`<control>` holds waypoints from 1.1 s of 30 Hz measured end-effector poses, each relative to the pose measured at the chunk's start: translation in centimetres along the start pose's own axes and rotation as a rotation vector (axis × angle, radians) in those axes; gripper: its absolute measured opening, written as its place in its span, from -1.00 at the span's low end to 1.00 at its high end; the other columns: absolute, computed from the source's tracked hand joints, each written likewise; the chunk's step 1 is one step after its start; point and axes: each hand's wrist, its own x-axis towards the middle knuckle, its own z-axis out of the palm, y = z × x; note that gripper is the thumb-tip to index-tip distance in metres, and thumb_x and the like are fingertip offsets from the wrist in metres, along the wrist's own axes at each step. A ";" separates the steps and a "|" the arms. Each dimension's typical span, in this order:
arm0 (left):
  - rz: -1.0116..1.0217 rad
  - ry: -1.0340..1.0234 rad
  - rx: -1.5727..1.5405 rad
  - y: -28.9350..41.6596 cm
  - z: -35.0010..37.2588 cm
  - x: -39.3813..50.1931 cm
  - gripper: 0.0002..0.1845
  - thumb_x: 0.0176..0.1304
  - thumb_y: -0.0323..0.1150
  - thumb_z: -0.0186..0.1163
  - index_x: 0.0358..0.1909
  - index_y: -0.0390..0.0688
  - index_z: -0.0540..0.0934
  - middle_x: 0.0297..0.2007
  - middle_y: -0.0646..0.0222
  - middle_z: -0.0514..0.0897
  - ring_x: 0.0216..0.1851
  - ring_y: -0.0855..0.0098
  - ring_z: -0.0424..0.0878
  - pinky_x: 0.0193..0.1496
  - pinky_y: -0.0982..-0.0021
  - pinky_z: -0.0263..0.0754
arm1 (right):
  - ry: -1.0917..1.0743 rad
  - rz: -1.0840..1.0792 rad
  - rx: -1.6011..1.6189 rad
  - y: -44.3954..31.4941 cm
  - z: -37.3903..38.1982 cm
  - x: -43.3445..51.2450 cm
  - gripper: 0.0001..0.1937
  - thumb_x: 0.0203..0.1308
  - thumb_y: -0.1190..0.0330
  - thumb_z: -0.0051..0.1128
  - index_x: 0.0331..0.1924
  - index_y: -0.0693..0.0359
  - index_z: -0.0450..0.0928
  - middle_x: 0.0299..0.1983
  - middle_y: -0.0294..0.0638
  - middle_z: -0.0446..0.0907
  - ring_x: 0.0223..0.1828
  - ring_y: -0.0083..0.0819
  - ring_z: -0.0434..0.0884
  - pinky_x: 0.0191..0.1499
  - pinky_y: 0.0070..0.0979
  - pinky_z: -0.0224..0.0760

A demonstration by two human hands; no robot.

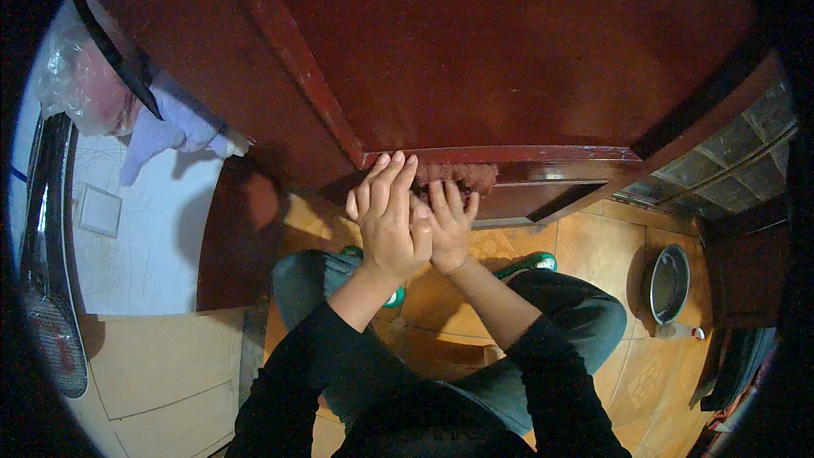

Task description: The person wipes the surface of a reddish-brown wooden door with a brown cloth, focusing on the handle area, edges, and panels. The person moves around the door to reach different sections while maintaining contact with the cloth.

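Observation:
A dark red-brown wooden door stands right in front of me, with a raised moulding across its lower part. Below that moulding, my right hand presses a fuzzy reddish-brown cloth against the wood. Part of the cloth is hidden behind the fingers. My left hand is just beside it, fingers stretched upward and their tips at the moulding's left corner. It overlaps the right hand's thumb side, and I see nothing held in it.
On the tiled floor to the right are a metal basin and a clear bottle with a red-and-white cap. At left, a lavender cloth and a plastic bag hang near a racket by the wall. My knees flank my arms.

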 end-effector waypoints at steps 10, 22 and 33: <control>-0.027 -0.010 0.057 0.8 -0.6 1.0 -0.47 0.17 -0.22 -0.04 0.18 -0.18 0.52 0.11 0.16 0.54 0.18 0.13 0.40 0.28 0.09 0.04 | -0.174 -0.170 0.160 -0.7 0.5 -0.2 -0.59 0.16 0.26 -0.02 0.11 0.03 0.55 0.21 -0.39 0.50 0.26 -0.44 0.40 0.46 0.14 -0.16; 0.028 0.000 0.151 0.2 -0.3 0.3 -0.41 0.07 -0.27 0.05 0.23 -0.08 0.52 0.17 0.28 0.49 0.21 0.24 0.35 0.20 0.10 0.02 | -0.356 -0.294 -0.186 13.8 -10.1 -1.8 -0.82 0.04 0.34 0.05 -0.25 0.08 0.58 0.29 -0.31 0.44 0.16 -0.34 0.47 0.40 0.13 -0.13; 0.000 -0.008 0.114 0.5 0.3 0.0 -0.38 0.10 -0.25 0.04 0.26 -0.14 0.47 0.21 0.16 0.45 0.27 0.13 0.30 0.30 0.04 -0.06 | -0.172 0.071 -0.064 9.4 -8.4 -3.0 -0.58 0.01 0.50 0.02 0.04 0.14 0.55 0.25 -0.14 0.44 0.08 -0.02 0.43 0.12 -0.15 0.35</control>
